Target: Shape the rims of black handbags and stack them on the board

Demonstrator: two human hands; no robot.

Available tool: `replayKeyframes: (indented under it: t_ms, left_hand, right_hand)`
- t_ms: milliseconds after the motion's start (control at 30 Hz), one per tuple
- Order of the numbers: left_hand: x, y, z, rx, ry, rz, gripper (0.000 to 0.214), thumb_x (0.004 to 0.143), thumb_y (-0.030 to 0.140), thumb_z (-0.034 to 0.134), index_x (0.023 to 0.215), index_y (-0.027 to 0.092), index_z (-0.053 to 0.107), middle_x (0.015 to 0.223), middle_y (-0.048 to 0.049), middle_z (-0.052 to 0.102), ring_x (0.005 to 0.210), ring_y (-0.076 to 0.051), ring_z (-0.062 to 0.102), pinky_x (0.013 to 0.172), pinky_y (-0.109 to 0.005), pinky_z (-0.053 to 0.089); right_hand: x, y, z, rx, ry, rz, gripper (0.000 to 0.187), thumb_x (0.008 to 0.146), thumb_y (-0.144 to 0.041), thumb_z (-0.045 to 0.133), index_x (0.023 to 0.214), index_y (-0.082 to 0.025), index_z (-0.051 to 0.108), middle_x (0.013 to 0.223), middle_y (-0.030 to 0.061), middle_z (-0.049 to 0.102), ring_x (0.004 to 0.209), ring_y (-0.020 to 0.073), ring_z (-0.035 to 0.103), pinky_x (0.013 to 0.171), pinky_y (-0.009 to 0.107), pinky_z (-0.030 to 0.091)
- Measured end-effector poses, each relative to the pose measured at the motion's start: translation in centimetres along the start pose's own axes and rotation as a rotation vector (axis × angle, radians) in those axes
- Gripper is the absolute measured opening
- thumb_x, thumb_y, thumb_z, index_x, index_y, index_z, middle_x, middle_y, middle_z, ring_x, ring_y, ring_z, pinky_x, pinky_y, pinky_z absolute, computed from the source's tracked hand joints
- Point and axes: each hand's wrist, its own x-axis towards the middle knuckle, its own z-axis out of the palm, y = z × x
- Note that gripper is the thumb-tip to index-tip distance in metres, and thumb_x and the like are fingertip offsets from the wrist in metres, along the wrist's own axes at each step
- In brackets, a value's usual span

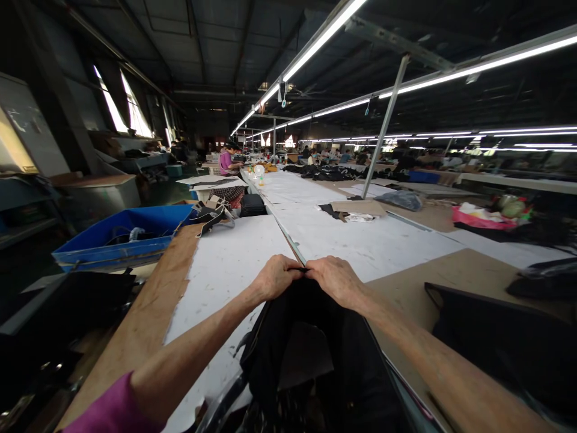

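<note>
A piece of black fabric [311,355] lies stretched along the long white-covered table [360,240], running from my body toward the middle. My left hand [276,278] and my right hand [336,279] meet at its far end, knuckles up and fingers curled, both pinching the fabric's edge right beside each other. A purple sleeve covers my left upper arm. What lies under the fabric is hidden.
A blue bin [121,237] stands at the left beside the table. Dark cloth piles [505,343] lie at the right, and scraps and cardboard [356,209] further up the table. A slanted metal pole [383,129] rises from the table. Other people work far back.
</note>
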Motion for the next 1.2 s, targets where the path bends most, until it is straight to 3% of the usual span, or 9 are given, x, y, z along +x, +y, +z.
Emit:
replayKeyframes:
  t_ms: [100,233,433,533,600,700,833,967,1200]
  left_hand:
    - [0.0,0.0,-0.2,-0.048,-0.015,0.028,0.021,0.069,0.018,0.044,0.071,0.015,0.065,0.059,0.0028,0.055,0.061,-0.011,0.047,0.058,-0.020,0.036]
    - [-0.2,-0.5,-0.2,-0.083,0.024,-0.019,0.025,0.067,0.017,0.048,0.090,0.015,0.058,0.059,0.0033,0.055,0.055,-0.010,0.045,0.053,-0.019,0.035]
    - [-1.0,-0.7,-0.4,-0.199,-0.018,-0.136,0.032,0.074,0.027,0.047,0.103,0.014,0.046,0.056,0.0047,0.051,0.044,-0.007,0.036,0.043,-0.018,0.027]
    - [-3.6,0.4,-0.6,-0.269,0.031,-0.173,0.048,0.072,0.028,0.051,0.117,0.016,0.038,0.091,-0.0059,0.060,0.065,-0.011,0.052,0.056,-0.021,0.040]
    - [-6.4,1.5,-0.6,-0.270,0.072,-0.184,0.063,0.068,0.033,0.058,0.124,0.018,0.033,0.117,-0.0110,0.051,0.090,-0.017,0.053,0.074,-0.027,0.042]
    - [-10.8,3.0,0.0,-0.159,0.118,-0.280,0.084,0.059,0.041,0.066,0.131,0.021,0.027,0.126,-0.0113,0.045,0.110,-0.025,0.044,0.090,-0.033,0.035]
    - [-13.7,3.9,1.1,0.024,0.156,-0.442,0.092,0.050,0.035,0.070,0.131,0.021,0.030,0.115,-0.0097,0.055,0.105,-0.029,0.048,0.089,-0.035,0.035]
    - [-13.4,4.2,0.0,0.105,0.128,-0.418,0.061,0.062,0.023,0.054,0.122,0.025,0.042,0.091,-0.0035,0.065,0.083,-0.024,0.057,0.074,-0.032,0.040]
    - [-8.4,1.9,-6.4,-0.093,-0.057,-0.125,0.031,0.064,0.025,0.054,0.093,0.016,0.061,0.082,0.0000,0.062,0.076,-0.016,0.053,0.068,-0.023,0.041]
  right_hand:
    - [0.1,-0.3,-0.2,0.008,-0.011,0.019,0.024,0.084,-0.037,0.040,0.089,-0.024,0.059,0.087,0.0043,0.065,0.084,0.0197,0.058,0.063,0.027,0.032]
    - [0.4,-1.6,-0.4,0.042,-0.001,0.003,0.032,0.076,-0.038,0.052,0.104,-0.022,0.052,0.093,0.0062,0.063,0.086,0.0216,0.057,0.063,0.027,0.033]
    - [0.4,-2.5,-0.4,0.055,-0.028,-0.063,0.027,0.080,-0.019,0.038,0.101,-0.023,0.054,0.087,0.0040,0.065,0.083,0.0180,0.058,0.063,0.026,0.032]
    - [0.3,-2.0,-0.3,0.062,-0.008,-0.062,0.026,0.078,-0.016,0.038,0.093,-0.025,0.058,0.086,0.0024,0.064,0.086,0.0181,0.056,0.065,0.026,0.031]
    - [0.2,-1.7,-0.3,0.063,-0.008,-0.051,0.024,0.077,-0.016,0.039,0.089,-0.025,0.058,0.085,0.0017,0.064,0.086,0.0183,0.056,0.065,0.026,0.030]
    - [0.2,-1.7,-0.4,0.075,-0.029,-0.033,0.018,0.076,-0.018,0.042,0.082,-0.024,0.059,0.081,0.0014,0.063,0.083,0.0181,0.055,0.064,0.026,0.030]
    - [0.2,-1.9,-0.7,0.128,-0.027,-0.039,0.018,0.075,-0.018,0.043,0.081,-0.022,0.059,0.080,0.0017,0.062,0.081,0.0171,0.055,0.064,0.025,0.030]
    - [-0.1,-1.2,-1.4,0.194,-0.014,-0.061,0.017,0.074,-0.020,0.046,0.083,-0.024,0.060,0.081,0.0004,0.061,0.082,0.0158,0.053,0.065,0.023,0.030]
    - [-1.3,1.8,-4.6,0.197,0.011,-0.023,0.012,0.074,-0.027,0.047,0.077,-0.022,0.058,0.069,0.0002,0.057,0.070,0.0147,0.051,0.060,0.022,0.029]
